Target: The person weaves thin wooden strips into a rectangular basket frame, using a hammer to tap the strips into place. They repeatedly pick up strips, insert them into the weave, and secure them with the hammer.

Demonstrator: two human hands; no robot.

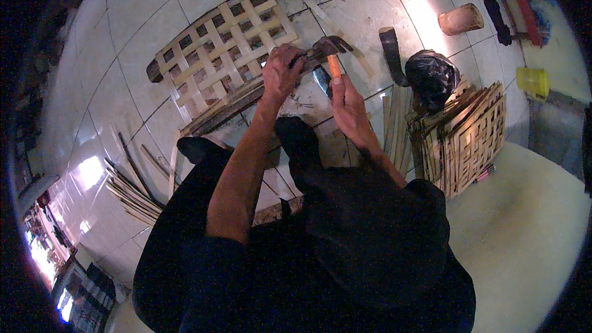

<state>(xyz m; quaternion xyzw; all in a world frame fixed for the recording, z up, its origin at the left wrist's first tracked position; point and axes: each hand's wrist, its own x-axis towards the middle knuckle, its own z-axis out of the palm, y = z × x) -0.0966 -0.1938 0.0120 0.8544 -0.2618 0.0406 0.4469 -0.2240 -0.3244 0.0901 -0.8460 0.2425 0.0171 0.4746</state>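
A woven panel (227, 46) of pale flat strips lies on the tiles, with dark wooden bars along its far and near edges. My left hand (283, 71) is over the right end of the near wooden bar (231, 106), fingers bent and closed. Whatever is between them is too small to tell. My right hand (351, 108) grips the orange handle of a claw hammer (333, 65), whose dark head is at the bar's end, just right of my left fingers. Beside the handle shows a shiny blade (322, 80); whether my right hand also holds it I cannot tell.
Several woven panels (462, 139) are stacked at the right, beside a black plastic bag (431, 77) and a dark curved piece (391, 55). A brown cylindrical container (460, 19) and a yellow bucket (532, 82) stand farther off. Loose strips (132, 197) lie at the left.
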